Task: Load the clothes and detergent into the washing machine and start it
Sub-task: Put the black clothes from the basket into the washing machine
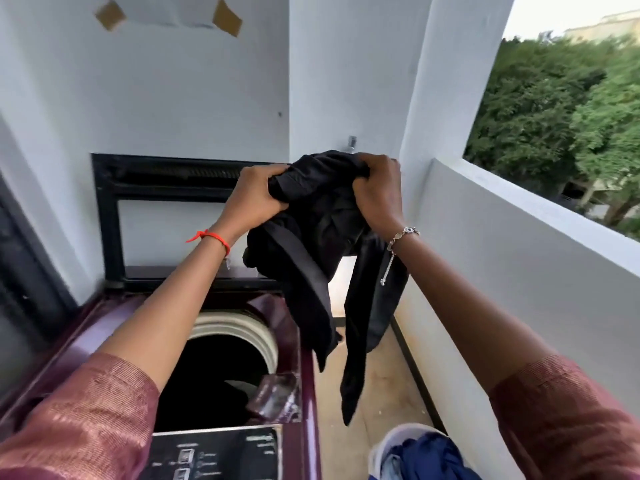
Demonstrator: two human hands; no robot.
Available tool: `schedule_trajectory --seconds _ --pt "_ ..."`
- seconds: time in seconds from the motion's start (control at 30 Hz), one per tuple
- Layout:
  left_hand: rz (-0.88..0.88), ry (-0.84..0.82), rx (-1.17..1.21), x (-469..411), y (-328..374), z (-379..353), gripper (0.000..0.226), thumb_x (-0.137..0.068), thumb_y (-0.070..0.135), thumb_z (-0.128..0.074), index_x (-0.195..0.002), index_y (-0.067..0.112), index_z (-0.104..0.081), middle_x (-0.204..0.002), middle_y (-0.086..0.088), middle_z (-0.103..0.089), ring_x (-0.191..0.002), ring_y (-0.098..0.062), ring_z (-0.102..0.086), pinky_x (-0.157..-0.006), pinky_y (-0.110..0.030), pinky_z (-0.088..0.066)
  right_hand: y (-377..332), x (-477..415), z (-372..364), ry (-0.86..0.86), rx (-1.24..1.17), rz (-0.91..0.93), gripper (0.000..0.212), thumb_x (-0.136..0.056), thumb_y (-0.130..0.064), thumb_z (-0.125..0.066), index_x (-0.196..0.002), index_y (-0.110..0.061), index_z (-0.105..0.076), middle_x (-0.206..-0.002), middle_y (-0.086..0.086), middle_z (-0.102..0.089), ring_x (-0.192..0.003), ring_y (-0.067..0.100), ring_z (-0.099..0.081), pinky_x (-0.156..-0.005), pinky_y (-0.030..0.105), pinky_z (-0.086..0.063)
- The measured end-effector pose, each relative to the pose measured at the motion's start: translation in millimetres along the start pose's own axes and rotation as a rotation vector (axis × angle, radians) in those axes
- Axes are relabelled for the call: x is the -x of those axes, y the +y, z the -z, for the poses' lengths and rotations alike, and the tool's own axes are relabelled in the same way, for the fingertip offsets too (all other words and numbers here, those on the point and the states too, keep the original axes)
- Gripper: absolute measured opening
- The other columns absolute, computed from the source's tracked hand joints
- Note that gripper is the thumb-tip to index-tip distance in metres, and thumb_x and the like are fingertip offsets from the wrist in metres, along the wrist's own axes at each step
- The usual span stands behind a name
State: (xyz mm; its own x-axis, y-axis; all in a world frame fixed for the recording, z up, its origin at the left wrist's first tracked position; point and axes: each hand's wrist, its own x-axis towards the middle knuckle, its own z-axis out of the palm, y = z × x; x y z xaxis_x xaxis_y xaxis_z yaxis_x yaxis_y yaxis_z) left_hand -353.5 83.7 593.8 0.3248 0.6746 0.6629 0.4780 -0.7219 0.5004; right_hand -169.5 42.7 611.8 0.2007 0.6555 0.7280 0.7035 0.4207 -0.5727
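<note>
A black garment (311, 244) is held bunched, clamped by the left grip (256, 195) and right grip (375, 192), above and right of the open drum (239, 329). It is best carried left until the dangling ends hang over the opening, then released.

A bunched black garment (311, 216) hangs above the purple washing machine (308, 368), whose lid (110, 216) stands open.

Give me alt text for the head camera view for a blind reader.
The left hand and right hand grip a bunched black garment above the right side of a purple top-loading washing machine, its lid raised and drum open. A basket of blue clothes sits at lower right.
</note>
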Motion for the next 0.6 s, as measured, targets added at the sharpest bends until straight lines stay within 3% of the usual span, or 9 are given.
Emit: schedule_trajectory --seconds 0.07,0.13,0.23,0.3,0.33,0.43,0.5,0.53,0.6 --pt "0.011 0.008 -0.025 5 -11 31 0.03 -0.066 -0.01 -0.064 -0.084 0.014 -0.066 -0.065 0.015 -0.056 -0.061 0.019 -0.051 -0.06 -0.002 -0.036 -24 2 -22 0.011 -0.074 -0.019 0.02 -0.054 0.012 -0.036 -0.06 0.006 -0.054 -0.065 0.006 -0.026 -0.068 0.017 -0.019 -0.055 0.029 -0.024" --pt "0.019 0.005 -0.049 15 -24 57 0.029 -0.066 -0.011 -0.064 -0.087 0.01 -0.068 -0.067 0.015 -0.057 -0.063 0.015 -0.052 -0.061 0.0 -0.035 -45 12 -44 0.009 -0.151 -0.039 0.024 -0.054 0.014 -0.035 -0.049 -0.006 -0.047 -0.056 0.003 -0.026 -0.064 0.011 -0.017 -0.051 0.024 -0.024" --pt "0.025 -0.004 -0.068 36 -46 80 0.035 -0.066 -0.011 -0.065 -0.096 0.006 -0.069 -0.08 0.006 -0.064 -0.08 -0.001 -0.058 -0.067 0.002 -0.035 -67 36 -72 0.016 -0.193 -0.068 0.042 -0.055 0.016 -0.035 -0.046 -0.025 -0.031 -0.051 -0.013 -0.022 -0.059 0.009 -0.016 -0.045 0.014 -0.024" --pt "0.037 -0.016 -0.067 55 -62 90 0.035 -0.067 -0.01 -0.066 -0.098 0.006 -0.069 -0.085 0.0 -0.068 -0.086 -0.008 -0.06 -0.069 0.002 -0.037 -74 56 -90 0.017 -0.208 -0.115 0.039 -0.056 0.016 -0.037 -0.049 -0.022 -0.037 -0.052 -0.014 -0.026 -0.061 -0.003 -0.024 -0.046 0.012 -0.026" --pt "0.035 -0.024 -0.064 64 -68 92 0.036 -0.067 -0.01 -0.066 -0.098 0.006 -0.07 -0.087 0.0 -0.068 -0.088 -0.01 -0.062 -0.071 0.0 -0.037 -76 64 -97 0.018 -0.225 -0.147 0.038 -0.056 0.016 -0.037 -0.05 -0.022 -0.041 -0.051 -0.017 -0.029 -0.054 0.002 -0.03 -0.046 0.011 -0.027" --pt "0.011 -0.067 -0.056 91 -88 100 0.038 -0.068 -0.01 -0.065 -0.102 0.005 -0.069 -0.091 0.002 -0.068 -0.096 -0.015 -0.064 -0.075 -0.004 -0.039 -81 97 -120 0.032 -0.295 -0.288 0.051 -0.058 0.019 -0.036 -0.049 -0.03 -0.044 -0.039 -0.025 -0.038 -0.044 -0.008 -0.036 -0.047 0.006 -0.03" --pt "0.035 -0.102 -0.077 108 -101 100 0.033 -0.07 -0.008 -0.064 -0.099 0.006 -0.07 -0.087 -0.007 -0.071 -0.093 -0.025 -0.067 -0.071 -0.016 -0.043 -76 121 -135 0.045 -0.334 -0.398 0.047 -0.061 0.019 -0.035 -0.059 -0.02 -0.062 -0.051 -0.021 -0.055 -0.049 -0.008 -0.041 -0.05 0.006 -0.033" --pt "0.063 -0.124 -0.086 117 -108 98 0.032 -0.07 -0.007 -0.064 -0.098 0.007 -0.07 -0.086 -0.01 -0.072 -0.092 -0.025 -0.067 -0.07 -0.021 -0.043 -71 133 -145 0.051 -0.339 -0.463 0.045 -0.062 0.019 -0.035 -0.071 -0.009 -0.07 -0.06 -0.008 -0.063 -0.057 -0.003 -0.046 -0.053 0.009 -0.037" --pt "0.103 -0.169 -0.112 135 -118 90 0.032 -0.071 -0.006 -0.063 -0.097 0.011 -0.071 -0.087 -0.011 -0.073 -0.091 -0.021 -0.067 -0.07 -0.021 -0.041 -56 159 -163 0.062 -0.349 -0.573 0.043 -0.064 0.017 -0.035 -0.084 0.001 -0.07 -0.075 0.004 -0.066 -0.069 0.012 -0.055 -0.061 0.022 -0.044"
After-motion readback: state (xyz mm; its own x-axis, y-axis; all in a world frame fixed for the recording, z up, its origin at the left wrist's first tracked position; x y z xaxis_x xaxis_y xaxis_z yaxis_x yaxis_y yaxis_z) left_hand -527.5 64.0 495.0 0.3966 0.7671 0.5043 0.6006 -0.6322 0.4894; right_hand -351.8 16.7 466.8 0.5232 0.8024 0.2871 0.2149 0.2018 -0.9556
